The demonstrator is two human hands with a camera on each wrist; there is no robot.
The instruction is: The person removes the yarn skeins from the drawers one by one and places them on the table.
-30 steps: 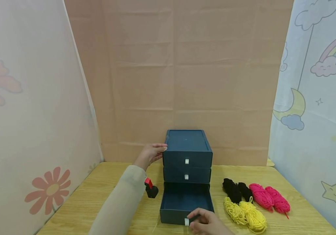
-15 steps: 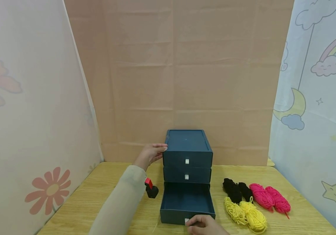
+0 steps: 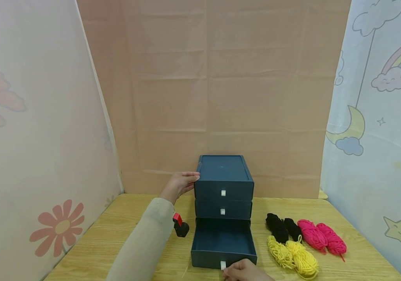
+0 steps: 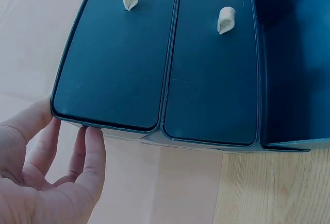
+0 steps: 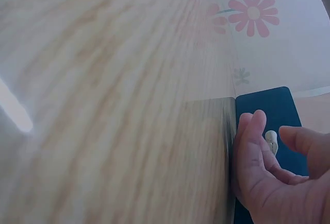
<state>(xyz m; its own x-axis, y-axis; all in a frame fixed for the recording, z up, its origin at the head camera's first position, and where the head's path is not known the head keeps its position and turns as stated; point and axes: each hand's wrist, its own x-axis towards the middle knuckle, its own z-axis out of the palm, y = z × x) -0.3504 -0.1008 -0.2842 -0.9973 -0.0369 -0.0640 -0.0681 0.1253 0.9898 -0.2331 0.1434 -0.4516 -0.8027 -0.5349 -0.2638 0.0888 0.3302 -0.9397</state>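
Observation:
A dark blue drawer unit (image 3: 223, 168) stands on the table, its bottom drawer (image 3: 221, 236) pulled out and bare inside. Against the unit's upper left edge rests my left hand (image 3: 181, 183); in the left wrist view its fingers (image 4: 93, 154) touch the side near the top corner. My right hand (image 3: 244, 270) is low at the front of the bottom drawer, fingertips right by its white pull tab (image 3: 223, 265). In the right wrist view the tab (image 5: 271, 140) shows between thumb and fingers, which stand apart. The two upper drawers (image 4: 129, 64) are pushed in.
Right of the drawer lie yarn skeins: yellow (image 3: 293, 257), black (image 3: 277, 228) and pink (image 3: 321, 236). A small black and red object (image 3: 180, 225) shows beside the left forearm. Brown sheeting (image 3: 256, 97) hangs behind, with patterned white cloth (image 3: 379, 156) at both sides.
My right hand has shifted slightly down and in at the drawer front, uncovering more of the tab, its fingers drawn closer together. The left hand and the drawers have stayed put.

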